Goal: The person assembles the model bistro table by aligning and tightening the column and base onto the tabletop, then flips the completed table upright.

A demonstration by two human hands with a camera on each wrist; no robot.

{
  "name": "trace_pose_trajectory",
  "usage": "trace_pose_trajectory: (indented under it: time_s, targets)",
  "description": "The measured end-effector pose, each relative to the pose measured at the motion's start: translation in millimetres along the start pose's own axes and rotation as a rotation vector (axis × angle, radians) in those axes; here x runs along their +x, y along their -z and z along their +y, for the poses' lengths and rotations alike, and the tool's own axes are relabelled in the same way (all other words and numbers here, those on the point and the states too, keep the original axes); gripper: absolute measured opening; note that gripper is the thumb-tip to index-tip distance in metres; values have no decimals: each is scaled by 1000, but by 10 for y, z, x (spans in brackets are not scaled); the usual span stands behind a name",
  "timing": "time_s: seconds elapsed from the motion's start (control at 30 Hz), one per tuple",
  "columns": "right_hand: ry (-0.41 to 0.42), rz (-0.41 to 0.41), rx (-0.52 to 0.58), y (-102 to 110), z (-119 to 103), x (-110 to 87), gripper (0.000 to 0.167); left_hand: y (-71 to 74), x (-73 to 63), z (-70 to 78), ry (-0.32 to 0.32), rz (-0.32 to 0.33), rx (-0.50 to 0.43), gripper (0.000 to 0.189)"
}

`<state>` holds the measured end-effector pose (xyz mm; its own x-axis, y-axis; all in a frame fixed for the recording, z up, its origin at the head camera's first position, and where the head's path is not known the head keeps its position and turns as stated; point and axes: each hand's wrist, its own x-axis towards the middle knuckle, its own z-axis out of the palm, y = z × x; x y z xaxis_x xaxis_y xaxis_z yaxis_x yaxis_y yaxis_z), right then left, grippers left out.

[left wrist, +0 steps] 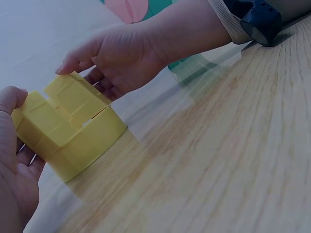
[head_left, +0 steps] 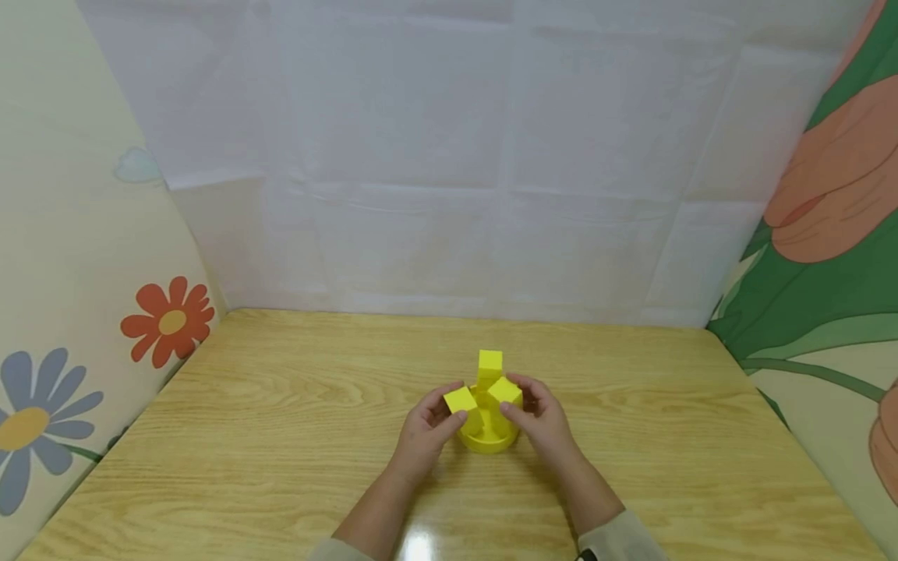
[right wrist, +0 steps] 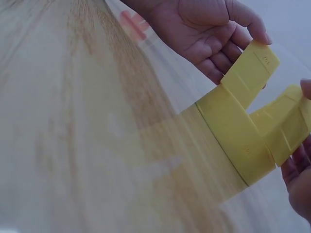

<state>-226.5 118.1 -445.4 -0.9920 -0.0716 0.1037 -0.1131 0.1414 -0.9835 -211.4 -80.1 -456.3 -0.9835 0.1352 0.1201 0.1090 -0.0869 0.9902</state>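
On the table stands a round yellow base [head_left: 489, 446] with three upright yellow blocks around its rim. My left hand [head_left: 422, 432] holds the left yellow block [head_left: 461, 400] between thumb and fingers. In the same way, my right hand [head_left: 550, 427] grips the right yellow block [head_left: 505, 391], thumb at its upper front. The back yellow block [head_left: 490, 364] rises untouched behind them. Both wrist views show the low curved wall of the base [left wrist: 95, 145] meeting the two held blocks; fingertips behind them are partly hidden.
Wood-grain tabletop [head_left: 281, 436] surrounds the base. A white sheet [head_left: 421, 156] hangs behind the table's far edge. Flower-printed cloth [head_left: 63, 257] lines the left side, and another printed cloth [head_left: 828, 304] the right. A dark watch [left wrist: 262, 22] is on the right wrist.
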Motion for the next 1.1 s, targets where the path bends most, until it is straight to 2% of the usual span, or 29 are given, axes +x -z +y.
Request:
trace_pose_trajectory:
  time_s: [0.3,0.6,0.9,1.1]
  targets:
    - [-62,-1,-15,8,-8,24,53,-3,-7,1,-9,7,14,45]
    - [-36,4,-1,1,-7,33,49,-13,-2,3,-8,7,25,45]
    - [-47,1,64,-12,-2,47,49,-15,0,11,6,8,34,45]
    - [-59,12,66,-2,32,59,50,-12,-6,12,5,10,31,45]
